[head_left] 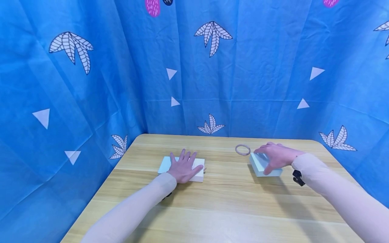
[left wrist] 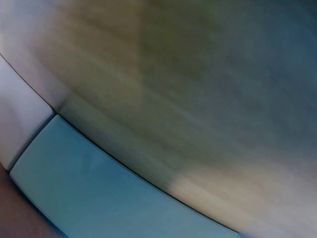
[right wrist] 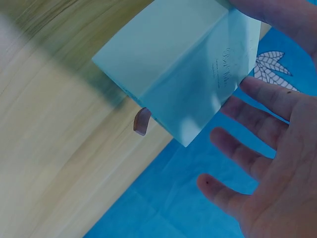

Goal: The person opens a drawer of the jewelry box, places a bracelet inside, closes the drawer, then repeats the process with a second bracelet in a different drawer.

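My left hand [head_left: 183, 168] lies with spread fingers on top of a flat box [head_left: 165, 164], pale blue at the left end and white at the right. In the left wrist view, the box's blue part [left wrist: 109, 183] adjoins its white part [left wrist: 22, 109]; the fingers are not clearly visible there. My right hand [head_left: 278, 156] holds a pale blue box [head_left: 259, 167] between thumb and fingers, tilted above the wood. Up close, the right wrist view shows small script on that box [right wrist: 183, 74] and a short ribbon tab [right wrist: 142, 121] at its edge.
A pinkish bangle [head_left: 242, 150] lies on the wooden table [head_left: 225, 206], just left of the right-hand box. Blue patterned curtain [head_left: 261, 74] encloses the table's back and sides.
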`<state>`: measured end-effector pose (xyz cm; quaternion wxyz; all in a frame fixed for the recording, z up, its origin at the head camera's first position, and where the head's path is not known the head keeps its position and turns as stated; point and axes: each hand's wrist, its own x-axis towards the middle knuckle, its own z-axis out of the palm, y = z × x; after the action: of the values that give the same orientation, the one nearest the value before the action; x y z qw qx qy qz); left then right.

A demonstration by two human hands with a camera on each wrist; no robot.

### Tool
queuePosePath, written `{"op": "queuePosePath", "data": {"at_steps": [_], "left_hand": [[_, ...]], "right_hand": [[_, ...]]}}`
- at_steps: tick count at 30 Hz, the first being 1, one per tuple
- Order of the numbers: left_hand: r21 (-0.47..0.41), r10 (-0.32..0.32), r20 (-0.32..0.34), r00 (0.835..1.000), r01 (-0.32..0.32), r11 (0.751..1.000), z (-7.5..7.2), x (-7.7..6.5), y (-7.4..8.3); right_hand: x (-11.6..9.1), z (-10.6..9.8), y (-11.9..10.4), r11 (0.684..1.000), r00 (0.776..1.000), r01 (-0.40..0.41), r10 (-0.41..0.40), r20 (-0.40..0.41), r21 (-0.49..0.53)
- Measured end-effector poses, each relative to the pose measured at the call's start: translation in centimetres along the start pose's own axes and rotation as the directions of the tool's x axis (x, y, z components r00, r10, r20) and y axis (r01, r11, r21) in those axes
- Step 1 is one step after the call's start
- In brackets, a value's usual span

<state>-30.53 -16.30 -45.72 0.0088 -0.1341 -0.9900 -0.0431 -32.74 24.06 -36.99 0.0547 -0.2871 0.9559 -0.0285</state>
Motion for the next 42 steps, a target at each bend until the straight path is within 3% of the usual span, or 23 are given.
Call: {"op": "queuePosePath", "data": {"at_steps": [21, 30, 42], "left_hand": [[0.008, -0.002, -0.004, 1.000, 0.002, 1.000, 0.3, 0.1, -0.1], [-0.002, 0.003, 0.009, 1.000, -0.003, 1.000, -0.1, 0.1, 0.0], [0.002, 0.000, 0.005, 1.000, 0.000, 1.000, 0.4, 0.3, -0.2]], "right_hand": [[2.0, 0.2, -2.3, 1.000, 0.999, -0.011, 0.010, 0.031, 0.013], [2.9, 0.0, -3.5, 1.000, 1.000, 0.001, -0.001, 0.023, -0.002], [4.2, 0.4, -4.8, 0.999, 0.998, 0.053, -0.053, 0.017, -0.005]]}}
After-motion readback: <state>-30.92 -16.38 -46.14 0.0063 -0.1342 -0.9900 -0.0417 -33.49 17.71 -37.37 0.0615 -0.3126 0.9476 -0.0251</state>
